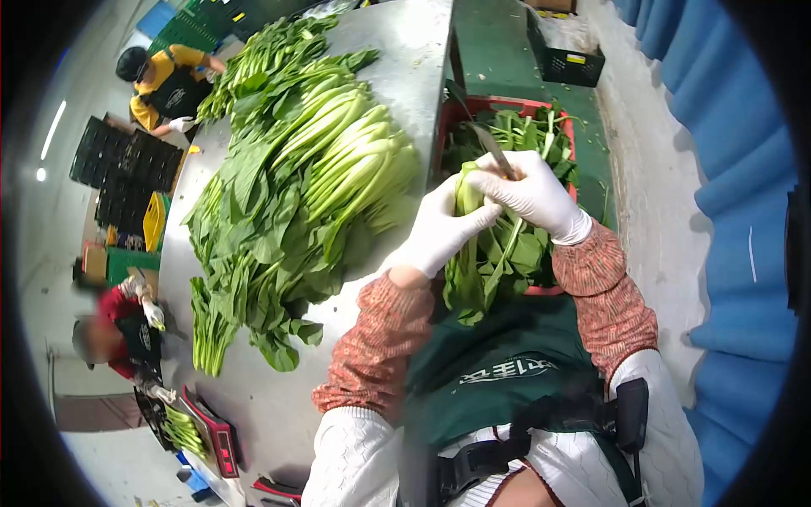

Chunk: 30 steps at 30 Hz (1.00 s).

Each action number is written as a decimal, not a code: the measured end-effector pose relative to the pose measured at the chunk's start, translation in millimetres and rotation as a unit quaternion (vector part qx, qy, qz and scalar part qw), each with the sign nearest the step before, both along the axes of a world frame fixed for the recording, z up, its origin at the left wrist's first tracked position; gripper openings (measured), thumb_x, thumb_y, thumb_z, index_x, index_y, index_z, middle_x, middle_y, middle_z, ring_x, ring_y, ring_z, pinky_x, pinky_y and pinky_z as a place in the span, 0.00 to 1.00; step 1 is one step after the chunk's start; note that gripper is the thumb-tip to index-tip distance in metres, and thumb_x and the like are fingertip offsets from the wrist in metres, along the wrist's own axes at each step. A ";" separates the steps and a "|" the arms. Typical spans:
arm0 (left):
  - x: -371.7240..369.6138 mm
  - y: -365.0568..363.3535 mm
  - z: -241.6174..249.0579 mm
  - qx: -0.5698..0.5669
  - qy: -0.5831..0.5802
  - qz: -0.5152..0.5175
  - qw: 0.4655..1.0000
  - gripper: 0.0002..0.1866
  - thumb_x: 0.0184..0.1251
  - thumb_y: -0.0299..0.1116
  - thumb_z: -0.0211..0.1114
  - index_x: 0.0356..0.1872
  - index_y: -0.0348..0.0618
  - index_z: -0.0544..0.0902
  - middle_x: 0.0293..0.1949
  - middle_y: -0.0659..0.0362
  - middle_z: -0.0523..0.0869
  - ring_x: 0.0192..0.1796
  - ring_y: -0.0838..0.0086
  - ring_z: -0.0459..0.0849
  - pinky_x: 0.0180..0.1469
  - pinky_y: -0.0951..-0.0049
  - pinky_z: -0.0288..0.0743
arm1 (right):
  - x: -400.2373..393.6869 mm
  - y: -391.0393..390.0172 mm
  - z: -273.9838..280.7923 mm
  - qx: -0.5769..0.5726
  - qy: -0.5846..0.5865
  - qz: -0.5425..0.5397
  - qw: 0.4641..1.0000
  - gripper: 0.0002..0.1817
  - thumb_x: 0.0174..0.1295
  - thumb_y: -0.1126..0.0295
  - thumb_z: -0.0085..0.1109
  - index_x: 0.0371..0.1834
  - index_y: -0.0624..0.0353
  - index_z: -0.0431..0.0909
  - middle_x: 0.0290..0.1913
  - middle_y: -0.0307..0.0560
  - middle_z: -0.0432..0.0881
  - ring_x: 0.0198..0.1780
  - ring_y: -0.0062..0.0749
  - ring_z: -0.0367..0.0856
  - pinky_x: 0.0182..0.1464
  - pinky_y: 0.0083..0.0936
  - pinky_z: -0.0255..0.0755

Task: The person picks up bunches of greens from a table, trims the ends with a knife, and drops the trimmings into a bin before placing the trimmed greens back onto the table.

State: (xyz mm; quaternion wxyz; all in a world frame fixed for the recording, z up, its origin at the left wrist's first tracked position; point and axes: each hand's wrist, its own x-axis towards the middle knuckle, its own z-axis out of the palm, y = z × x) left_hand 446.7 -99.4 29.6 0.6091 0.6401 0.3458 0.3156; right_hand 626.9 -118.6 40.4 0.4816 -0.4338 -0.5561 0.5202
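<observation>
My left hand [445, 226], in a white glove, is closed round a leafy green vegetable [466, 275], its leaves hanging down below the palm. My right hand [534, 193], gloved too, grips a knife [492, 145] whose blade points up and to the left. The right fingers also touch the stem end of the vegetable. Both hands are over a red crate [571, 139] holding loose leaves and stems. On the metal table [411, 40] to the left lies a large pile of leafy greens [279, 169] with pale stalks.
Across the table are a person in yellow [165, 80] and a person in dark red [118, 329]. A red scale [221, 444] stands at the table's lower left, beside more green stalks [182, 429]. A black crate [570, 63] sits on the floor near the blue curtain [726, 211].
</observation>
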 end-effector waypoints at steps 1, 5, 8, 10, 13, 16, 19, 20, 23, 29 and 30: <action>-7.4 -8.9 17.8 -0.052 -0.017 0.034 0.998 0.15 0.65 0.29 0.70 0.50 0.36 0.81 0.38 0.59 0.87 0.39 0.79 0.84 0.44 0.79 0.77 | -4.2 4.2 1.3 -0.021 0.070 0.005 0.997 0.15 0.69 0.61 0.63 0.46 0.63 0.84 0.32 0.34 0.83 0.32 0.13 0.77 0.34 0.16 0.71; -58.4 -26.9 34.4 -0.003 -0.041 0.123 0.992 0.10 0.60 0.22 0.67 0.42 0.36 0.81 0.34 0.61 0.84 0.35 0.78 0.81 0.44 0.77 0.75 | -24.5 42.3 -2.8 0.017 -0.066 -0.118 0.991 0.12 0.70 0.63 0.59 0.43 0.60 0.86 0.25 0.33 0.81 0.27 0.13 0.73 0.30 0.15 0.63; -84.2 -41.8 43.2 0.011 -0.009 0.164 0.986 0.11 0.56 0.21 0.68 0.41 0.39 0.82 0.33 0.67 0.82 0.33 0.83 0.77 0.41 0.82 0.72 | -61.0 84.9 -38.6 0.101 -0.083 -0.096 0.987 0.15 0.64 0.61 0.63 0.42 0.64 0.84 0.33 0.49 0.88 0.34 0.25 0.86 0.43 0.22 0.77; -90.7 -46.3 46.0 0.019 0.067 0.221 0.973 0.09 0.57 0.21 0.69 0.40 0.39 0.83 0.32 0.68 0.82 0.34 0.86 0.77 0.39 0.83 0.72 | -88.0 95.9 -32.6 0.116 -0.218 -0.150 0.957 0.20 0.58 0.55 0.68 0.42 0.64 0.84 0.36 0.57 0.87 0.38 0.38 0.88 0.44 0.28 0.79; -111.3 -36.3 26.0 0.176 0.192 0.271 0.927 0.09 0.57 0.22 0.70 0.39 0.39 0.84 0.31 0.63 0.84 0.33 0.79 0.82 0.38 0.78 0.76 | -109.5 101.7 -24.0 0.103 -0.203 -0.168 0.959 0.21 0.57 0.55 0.70 0.39 0.64 0.82 0.34 0.56 0.86 0.37 0.39 0.87 0.43 0.29 0.79; -120.2 -15.9 19.4 0.476 0.263 0.346 0.764 0.12 0.55 0.23 0.72 0.41 0.41 0.84 0.34 0.57 0.86 0.35 0.66 0.85 0.43 0.71 0.79 | -115.0 82.5 -4.9 0.113 -0.138 -0.121 0.977 0.17 0.59 0.60 0.70 0.39 0.64 0.80 0.34 0.49 0.86 0.37 0.30 0.85 0.43 0.26 0.78; -119.4 5.9 20.2 0.503 0.321 0.350 0.722 0.23 0.48 0.25 0.74 0.49 0.45 0.83 0.44 0.56 0.85 0.46 0.60 0.84 0.49 0.66 0.79 | -124.3 55.3 22.3 0.092 -0.001 -0.047 0.995 0.10 0.63 0.71 0.67 0.41 0.64 0.77 0.36 0.39 0.84 0.39 0.16 0.80 0.44 0.19 0.76; -119.2 13.3 17.1 0.509 0.325 0.351 0.716 0.24 0.48 0.26 0.75 0.50 0.46 0.83 0.45 0.56 0.84 0.47 0.60 0.83 0.49 0.66 0.79 | -127.2 57.5 13.7 0.129 0.018 -0.062 0.990 0.11 0.64 0.68 0.68 0.33 0.62 0.77 0.30 0.36 0.81 0.34 0.15 0.77 0.39 0.17 0.72; -116.2 31.0 12.0 0.525 0.310 0.351 0.710 0.23 0.47 0.27 0.75 0.49 0.46 0.83 0.46 0.56 0.84 0.47 0.59 0.83 0.50 0.66 0.79 | -125.8 56.1 14.7 0.117 0.021 -0.038 0.992 0.07 0.66 0.71 0.64 0.36 0.62 0.77 0.31 0.38 0.83 0.33 0.15 0.78 0.39 0.16 0.72; -133.4 21.7 41.5 0.564 0.213 0.375 0.704 0.19 0.47 0.23 0.75 0.44 0.42 0.83 0.42 0.53 0.85 0.45 0.59 0.83 0.48 0.65 0.78 | -105.4 33.2 24.7 0.112 0.020 -0.029 0.993 0.15 0.71 0.73 0.52 0.58 0.59 0.78 0.34 0.36 0.86 0.20 0.06 0.60 0.21 0.12 0.55; -137.3 15.1 52.8 0.572 0.191 0.387 0.698 0.20 0.46 0.22 0.74 0.44 0.42 0.84 0.42 0.54 0.85 0.45 0.60 0.83 0.48 0.65 0.78 | -99.9 31.5 23.0 0.116 0.014 -0.045 0.992 0.15 0.72 0.75 0.50 0.59 0.61 0.77 0.35 0.36 0.85 0.22 0.05 0.61 0.24 0.11 0.56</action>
